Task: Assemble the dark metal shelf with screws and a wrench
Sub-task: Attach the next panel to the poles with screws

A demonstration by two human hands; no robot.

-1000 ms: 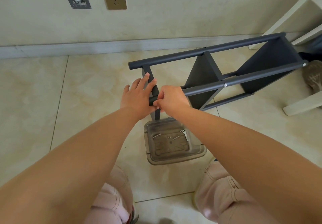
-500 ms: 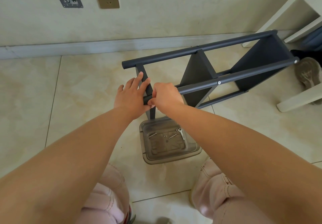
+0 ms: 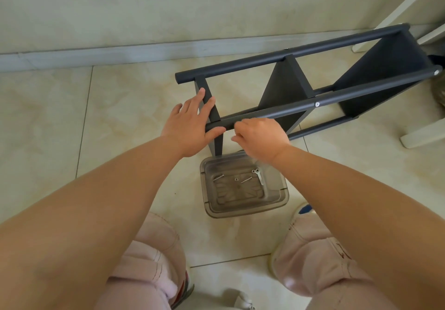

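Since half a second earlier, the right hand (image 3: 261, 138) has slipped off the near rail (image 3: 277, 114) and now sits just below it, fingers curled, fingertips close together toward nine o'clock; whether they pinch a small screw cannot be told from this view. At its nine o'clock, the left hand (image 3: 192, 124) has spread wider; its fingers lie fairly straight up the end panel (image 3: 209, 102) while the thumb hooks under the rail's end, steadying the joint rather than clenching it.

From that corner the dark shelf (image 3: 301, 88) lies on its side across the tiled floor (image 3: 60, 121), running off toward two o'clock, with two panels already fixed between the rails and a screw head (image 3: 317, 104) showing on the near one. At six o'clock from the hands stands a clear plastic tray (image 3: 281, 199) holding two loose screws (image 3: 246, 179), a washer or nut, and the small wrench (image 3: 258, 176).

By the look of it, the step in hand is fastening the end panel to the near rail; the next move likely calls for seating a screw squarely in its hole, then reaching down for the wrench while the left hand keeps the corner aligned.
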